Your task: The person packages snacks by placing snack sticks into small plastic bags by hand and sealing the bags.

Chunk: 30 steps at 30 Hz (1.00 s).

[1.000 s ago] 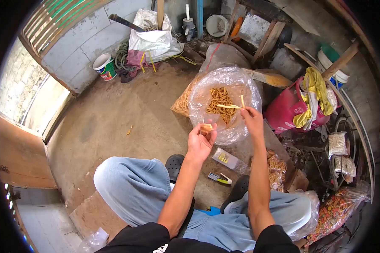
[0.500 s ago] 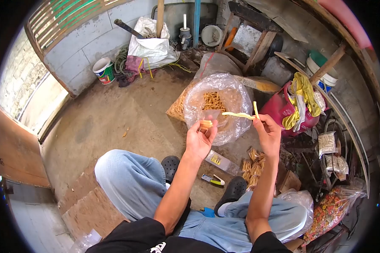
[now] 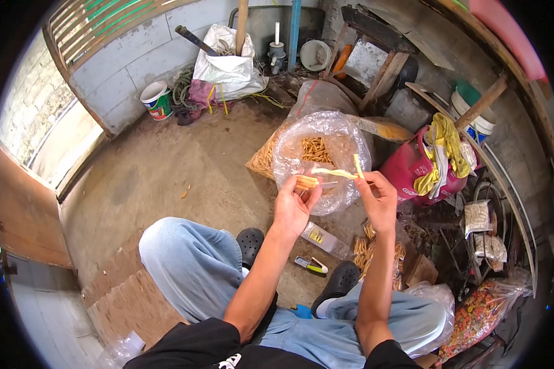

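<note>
My left hand [image 3: 295, 208] is closed around a small clear plastic bag of stick snacks [image 3: 306, 182], their ends lying sideways. Pinched in the fingers of my right hand [image 3: 378, 203] is a thin, pale yellow strip [image 3: 335, 173]. One end of it stretches left to just above the small bag; another end points up. I cannot tell whether strip and bag touch. Behind both hands stands a large clear plastic bag [image 3: 353, 136], its mouth wide, with many brown stick snacks [image 3: 315, 149] inside.
Filled snack packs [image 3: 364, 251] lie between my feet and right arm, near a stapler-like green and black tool [image 3: 311, 265] and a clear packet [image 3: 326, 240]. A red gas cylinder [image 3: 406, 163] draped with yellow cloth [image 3: 440, 144] stands at right. A bag of colourful snacks [image 3: 483, 313] sits lower right.
My right hand has moved left with the yellow strip, closer to my left hand. The small bag in my left hand has tipped toward the right. The view has shifted slightly.
</note>
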{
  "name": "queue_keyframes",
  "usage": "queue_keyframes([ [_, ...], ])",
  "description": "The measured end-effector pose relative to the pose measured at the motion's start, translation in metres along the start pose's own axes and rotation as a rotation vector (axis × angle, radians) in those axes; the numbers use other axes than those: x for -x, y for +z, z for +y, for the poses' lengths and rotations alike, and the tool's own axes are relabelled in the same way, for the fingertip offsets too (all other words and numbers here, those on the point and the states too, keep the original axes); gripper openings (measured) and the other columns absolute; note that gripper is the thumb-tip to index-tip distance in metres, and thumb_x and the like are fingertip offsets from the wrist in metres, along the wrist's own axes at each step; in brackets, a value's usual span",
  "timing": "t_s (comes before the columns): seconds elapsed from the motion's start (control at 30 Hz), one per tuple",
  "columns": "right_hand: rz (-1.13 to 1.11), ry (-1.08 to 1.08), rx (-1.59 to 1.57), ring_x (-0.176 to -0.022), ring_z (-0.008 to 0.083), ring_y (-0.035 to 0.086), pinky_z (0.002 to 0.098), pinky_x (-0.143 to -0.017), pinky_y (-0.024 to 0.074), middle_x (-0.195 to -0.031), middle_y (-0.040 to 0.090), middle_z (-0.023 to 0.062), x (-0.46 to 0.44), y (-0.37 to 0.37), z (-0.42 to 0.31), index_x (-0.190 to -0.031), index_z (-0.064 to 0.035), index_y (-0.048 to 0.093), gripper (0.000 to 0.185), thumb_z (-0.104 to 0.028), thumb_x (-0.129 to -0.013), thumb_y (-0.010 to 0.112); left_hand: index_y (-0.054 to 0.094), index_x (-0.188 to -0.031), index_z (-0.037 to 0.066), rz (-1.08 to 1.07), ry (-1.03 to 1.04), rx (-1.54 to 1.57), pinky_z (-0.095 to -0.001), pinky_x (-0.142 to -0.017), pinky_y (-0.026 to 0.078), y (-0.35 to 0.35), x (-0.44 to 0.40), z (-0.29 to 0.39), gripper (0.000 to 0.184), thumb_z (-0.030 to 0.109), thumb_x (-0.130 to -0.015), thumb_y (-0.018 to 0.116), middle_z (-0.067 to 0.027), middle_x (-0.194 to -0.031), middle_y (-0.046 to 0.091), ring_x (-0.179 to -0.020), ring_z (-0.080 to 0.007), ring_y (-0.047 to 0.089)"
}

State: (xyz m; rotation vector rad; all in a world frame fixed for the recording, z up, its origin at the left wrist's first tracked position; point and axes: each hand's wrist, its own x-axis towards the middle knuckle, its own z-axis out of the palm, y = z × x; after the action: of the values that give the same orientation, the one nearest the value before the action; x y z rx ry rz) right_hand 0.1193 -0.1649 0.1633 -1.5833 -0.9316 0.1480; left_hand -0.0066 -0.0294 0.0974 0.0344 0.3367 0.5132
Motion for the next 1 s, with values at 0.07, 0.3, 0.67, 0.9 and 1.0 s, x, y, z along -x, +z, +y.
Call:
queue_keyframes([
  [0.07,-0.026,-0.003,0.037,-0.067,0.0049,0.049,0.0205,-0.059,0.0375,-0.081,0.060,0.0004,0.001,0.012,0.004,-0.094,-0.0008,0.068,0.012,-0.007,-0.084,0.066,0.047,-0.118,0.007,-0.024,0.105,-0.200,-0.0343,-0.084,0.055,0.003,0.002,-0.005,0.026,0.023,-0.099,0.040,-0.0096,-0.112,0.059,-0.100,-0.0223,0.061],
  [0.3,-0.081,0.154,-0.225,-0.080,0.0073,0.055,0.0221,-0.067,0.0446,-0.100,0.062,0.0029,0.006,0.032,0.024,-0.097,-0.0028,0.069,0.014,-0.009,-0.085,0.066,0.047,-0.117,0.007,-0.051,0.192,-0.348,-0.0323,-0.085,0.053,0.015,0.010,-0.007,0.027,0.025,-0.098,0.047,-0.0084,-0.110,0.060,-0.098,-0.0175,0.061],
  [0.67,-0.207,0.340,-0.263,-0.066,0.0037,0.053,0.0201,-0.058,0.0434,-0.076,0.063,-0.0005,0.011,0.037,0.012,-0.104,-0.0001,0.066,0.019,-0.010,-0.089,0.061,0.056,-0.103,0.008,-0.064,0.279,-0.348,-0.0208,-0.066,0.055,0.016,0.010,-0.005,0.019,0.007,-0.086,0.065,-0.0026,-0.093,0.064,-0.079,-0.0105,0.064],
  [0.9,-0.197,0.294,-0.147,-0.062,0.0017,0.047,0.0193,-0.054,0.0370,-0.071,0.057,-0.0043,0.012,0.042,0.000,-0.102,0.0002,0.066,0.019,-0.014,-0.090,0.061,0.056,-0.105,0.005,-0.150,0.305,-0.370,-0.0262,-0.076,0.054,0.015,0.008,-0.006,0.022,0.001,-0.085,0.063,-0.0059,-0.095,0.064,-0.082,-0.0132,0.064],
  [1.0,-0.173,0.283,-0.076,-0.062,0.0010,0.044,0.0190,-0.053,0.0351,-0.070,0.056,-0.0058,0.013,0.044,0.003,-0.099,-0.0003,0.067,0.018,-0.015,-0.089,0.063,0.056,-0.105,0.004,-0.165,0.316,-0.386,-0.0263,-0.074,0.055,0.015,0.007,-0.009,0.022,0.002,-0.084,0.064,-0.0074,-0.095,0.065,-0.081,-0.0143,0.066],
])
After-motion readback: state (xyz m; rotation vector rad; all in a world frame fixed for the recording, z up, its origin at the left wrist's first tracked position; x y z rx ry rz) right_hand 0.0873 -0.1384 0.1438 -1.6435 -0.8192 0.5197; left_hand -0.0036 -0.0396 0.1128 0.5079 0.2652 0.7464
